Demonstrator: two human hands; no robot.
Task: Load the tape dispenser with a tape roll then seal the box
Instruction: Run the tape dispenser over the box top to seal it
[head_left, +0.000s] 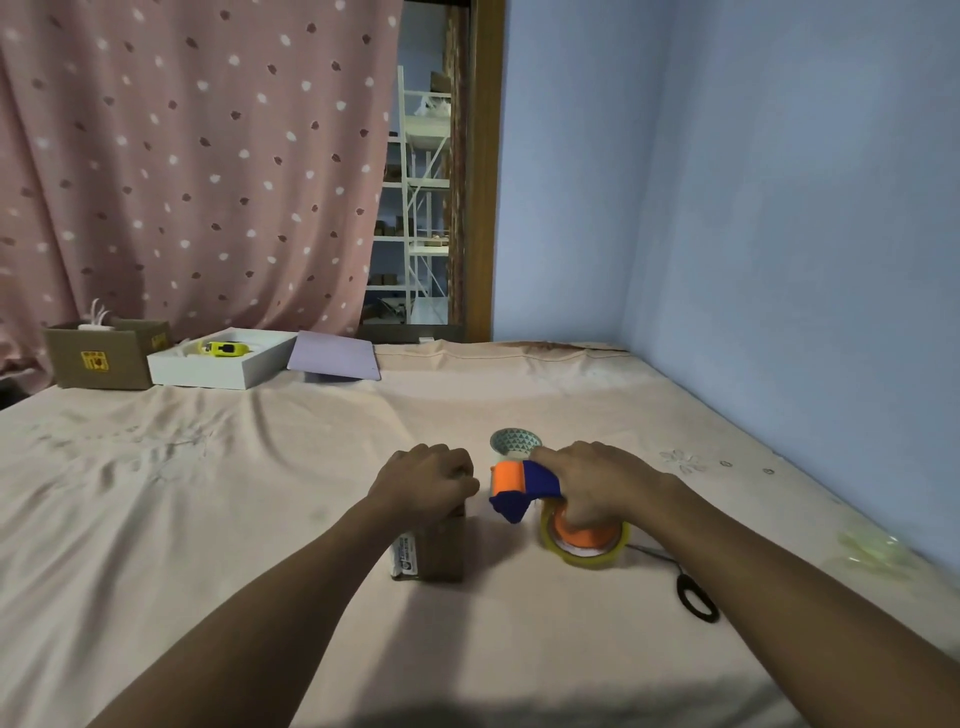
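Scissors (693, 592) lie nearest on the bed (208, 519). Right hand (597, 483) fingers clamp the tape dispenser (524, 488), roll (584, 545) seated, just right of the box (436, 545) under the closed left hand (426, 480).

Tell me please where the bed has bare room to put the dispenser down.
The widest bare patch is left of the small box under the left hand. Another lies between the hands and the white tray. It is crowded around the right hand: dispenser, tape roll, cup, scissors.
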